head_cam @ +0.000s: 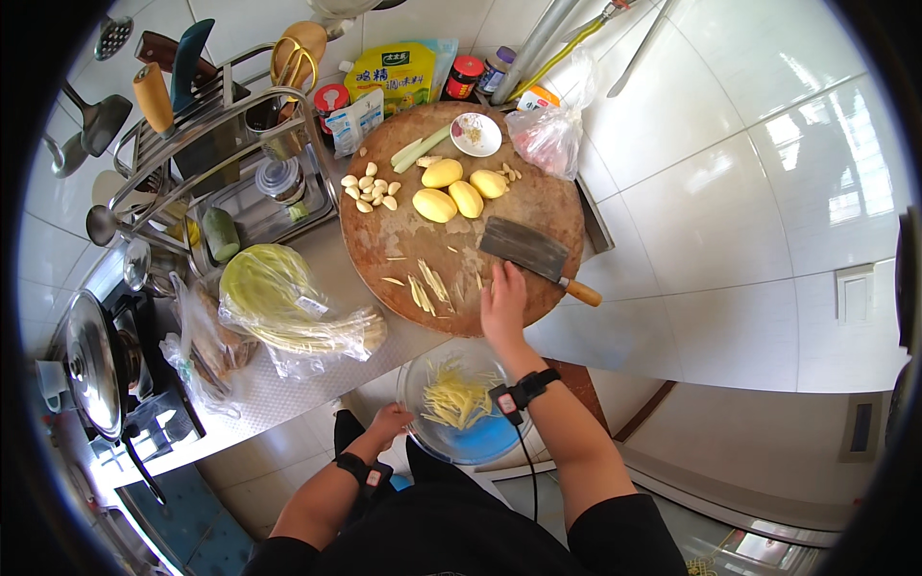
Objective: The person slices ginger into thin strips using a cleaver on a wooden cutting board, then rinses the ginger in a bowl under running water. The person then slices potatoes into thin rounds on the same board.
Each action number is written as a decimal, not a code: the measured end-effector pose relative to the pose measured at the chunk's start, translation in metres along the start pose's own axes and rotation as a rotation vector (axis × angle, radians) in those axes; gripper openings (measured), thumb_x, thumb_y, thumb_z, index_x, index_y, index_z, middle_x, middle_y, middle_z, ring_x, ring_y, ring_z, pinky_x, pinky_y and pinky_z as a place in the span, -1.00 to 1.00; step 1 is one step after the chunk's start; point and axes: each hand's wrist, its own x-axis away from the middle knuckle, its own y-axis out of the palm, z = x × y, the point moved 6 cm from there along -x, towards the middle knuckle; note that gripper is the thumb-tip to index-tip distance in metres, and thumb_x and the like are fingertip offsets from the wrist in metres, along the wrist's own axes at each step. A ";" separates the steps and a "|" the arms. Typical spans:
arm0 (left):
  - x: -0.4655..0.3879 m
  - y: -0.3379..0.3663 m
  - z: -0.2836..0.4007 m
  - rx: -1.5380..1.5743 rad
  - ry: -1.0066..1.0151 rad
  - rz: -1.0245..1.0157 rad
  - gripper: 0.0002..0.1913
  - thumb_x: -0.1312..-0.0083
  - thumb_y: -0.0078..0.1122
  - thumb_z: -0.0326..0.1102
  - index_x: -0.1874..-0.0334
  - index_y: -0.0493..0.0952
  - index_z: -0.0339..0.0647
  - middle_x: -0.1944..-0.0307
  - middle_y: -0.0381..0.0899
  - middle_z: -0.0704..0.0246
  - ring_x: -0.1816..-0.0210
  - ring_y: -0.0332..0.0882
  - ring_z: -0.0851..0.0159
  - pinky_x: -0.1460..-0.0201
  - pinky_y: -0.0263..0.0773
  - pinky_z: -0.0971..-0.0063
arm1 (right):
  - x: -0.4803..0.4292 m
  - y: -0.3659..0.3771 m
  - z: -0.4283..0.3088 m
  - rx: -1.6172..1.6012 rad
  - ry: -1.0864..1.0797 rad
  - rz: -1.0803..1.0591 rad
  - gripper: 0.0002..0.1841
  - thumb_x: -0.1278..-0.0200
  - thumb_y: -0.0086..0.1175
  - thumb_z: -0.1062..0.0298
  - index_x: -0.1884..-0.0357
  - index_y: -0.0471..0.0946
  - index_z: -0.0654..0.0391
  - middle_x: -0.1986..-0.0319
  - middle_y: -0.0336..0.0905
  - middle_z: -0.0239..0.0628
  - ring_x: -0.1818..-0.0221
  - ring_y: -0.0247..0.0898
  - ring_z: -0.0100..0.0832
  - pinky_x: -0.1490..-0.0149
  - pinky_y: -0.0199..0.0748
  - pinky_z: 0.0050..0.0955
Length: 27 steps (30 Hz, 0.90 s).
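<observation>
My left hand (391,422) grips the rim of a clear bowl (467,455), held just below the counter's front edge. Pale yellow potato strips (457,394) lie heaped inside it. My right hand (503,308) reaches over the bowl to the round wooden chopping board (367,248), its fingers extended beside the cleaver (526,245). No object shows in that hand. The cleaver lies flat, its wooden handle (582,292) past the board's right edge. Left of my fingers are loose potato strips (426,288). Several peeled potatoes (435,206) sit farther back.
Garlic cloves (369,189), scallion pieces (421,148) and a small white dish (476,135) share the board. Bagged leafy vegetables (270,288) lie to the left, before a metal knife rack (216,169). A lidded pan (94,363) stands on the stove. Seasoning packs (392,75) line the wall.
</observation>
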 end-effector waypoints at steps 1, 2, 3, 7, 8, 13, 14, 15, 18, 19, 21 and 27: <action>0.002 0.001 0.002 0.012 0.007 -0.018 -0.94 -0.23 0.16 -0.41 0.30 0.50 -0.21 0.34 0.52 0.43 0.27 0.53 0.37 0.18 0.55 0.38 | 0.006 0.009 -0.008 0.033 -0.046 -0.023 -0.50 -0.18 0.08 0.39 -0.17 0.32 0.30 -0.15 0.27 0.10 -0.22 0.17 0.07 -0.27 0.18 -0.12; 0.004 0.001 0.002 0.013 0.004 -0.030 -0.94 -0.23 0.16 -0.41 0.31 0.50 -0.21 0.35 0.52 0.43 0.27 0.53 0.38 0.18 0.55 0.38 | 0.011 0.016 -0.015 0.057 -0.079 -0.051 -0.49 -0.19 0.07 0.39 -0.19 0.31 0.30 -0.15 0.26 0.10 -0.22 0.15 0.07 -0.27 0.17 -0.11; 0.006 0.002 0.001 0.017 0.000 -0.041 -0.94 -0.23 0.17 -0.41 0.33 0.50 -0.20 0.36 0.52 0.43 0.28 0.53 0.38 0.18 0.54 0.38 | 0.015 0.020 -0.021 0.046 -0.127 -0.067 -0.51 -0.18 0.07 0.40 -0.17 0.32 0.31 -0.15 0.26 0.09 -0.23 0.14 0.06 -0.28 0.17 -0.11; 0.012 0.002 0.002 0.036 0.017 -0.029 -0.92 -0.23 0.17 -0.42 0.39 0.46 -0.20 0.37 0.50 0.43 0.30 0.52 0.38 0.17 0.55 0.37 | 0.027 0.021 -0.033 -0.044 -0.216 -0.146 -0.54 -0.15 0.06 0.45 -0.12 0.35 0.35 -0.13 0.27 0.02 -0.21 0.17 0.04 -0.27 0.20 -0.12; 0.012 0.002 0.003 0.039 0.016 -0.033 -0.91 -0.23 0.17 -0.42 0.40 0.46 -0.20 0.37 0.50 0.43 0.30 0.52 0.38 0.17 0.55 0.36 | 0.032 0.016 -0.035 -0.072 -0.259 -0.176 -0.54 -0.14 0.07 0.45 -0.11 0.35 0.35 -0.13 0.27 0.01 -0.20 0.18 0.04 -0.26 0.21 -0.12; 0.017 0.005 0.005 0.075 0.003 -0.050 -0.92 -0.24 0.17 -0.42 0.39 0.47 -0.20 0.36 0.49 0.43 0.28 0.52 0.38 0.15 0.56 0.34 | 0.097 -0.027 -0.046 -0.246 -0.354 -0.411 -0.59 -0.10 0.07 0.50 -0.04 0.42 0.37 -0.02 0.40 -0.02 -0.10 0.32 0.00 -0.19 0.31 -0.15; 0.018 0.006 0.006 0.088 0.007 -0.048 -0.92 -0.23 0.18 -0.42 0.38 0.47 -0.20 0.35 0.49 0.42 0.27 0.52 0.37 0.14 0.56 0.34 | 0.103 -0.028 -0.046 -0.219 -0.345 -0.487 -0.61 -0.11 0.07 0.49 -0.03 0.43 0.36 -0.01 0.42 -0.02 -0.09 0.34 -0.01 -0.18 0.32 -0.16; 0.019 0.007 0.007 0.096 0.008 -0.046 -0.92 -0.23 0.18 -0.42 0.38 0.47 -0.20 0.35 0.49 0.42 0.26 0.52 0.37 0.13 0.56 0.34 | 0.106 -0.032 -0.049 -0.232 -0.361 -0.505 -0.62 -0.13 0.08 0.48 -0.03 0.45 0.34 0.00 0.43 -0.03 -0.08 0.35 -0.02 -0.17 0.33 -0.16; 0.022 0.007 0.011 0.105 0.004 -0.065 -0.93 -0.23 0.19 -0.42 0.35 0.48 -0.20 0.33 0.50 0.41 0.24 0.52 0.36 0.10 0.56 0.32 | 0.075 -0.036 -0.051 -0.295 -0.314 -0.410 -0.63 -0.17 0.09 0.41 -0.04 0.46 0.28 -0.03 0.43 -0.01 -0.09 0.34 -0.02 -0.18 0.31 -0.16; 0.023 0.006 0.011 0.096 -0.005 -0.056 -0.92 -0.23 0.19 -0.41 0.34 0.48 -0.22 0.33 0.51 0.40 0.25 0.54 0.35 0.11 0.57 0.33 | 0.054 -0.030 -0.048 -0.309 -0.268 -0.375 -0.62 -0.19 0.10 0.38 -0.05 0.47 0.26 -0.04 0.42 0.00 -0.11 0.33 -0.01 -0.19 0.29 -0.16; 0.026 0.002 0.013 0.071 -0.019 -0.039 -0.91 -0.22 0.18 -0.41 0.31 0.48 -0.25 0.34 0.54 0.37 0.28 0.57 0.33 0.14 0.58 0.34 | 0.008 -0.012 -0.045 -0.231 -0.260 -0.292 -0.55 -0.23 0.09 0.33 -0.16 0.38 0.22 -0.19 0.28 0.02 -0.26 0.17 0.01 -0.28 0.20 -0.17; 0.033 -0.012 0.015 0.085 -0.044 -0.064 -0.88 -0.23 0.19 -0.41 0.28 0.48 -0.27 0.30 0.53 0.35 0.26 0.56 0.30 0.13 0.59 0.29 | -0.044 0.043 -0.058 -0.066 -0.196 -0.247 -0.43 -0.20 0.15 0.20 -0.23 0.33 0.17 -0.22 0.19 0.12 -0.28 0.09 0.10 -0.31 0.12 -0.05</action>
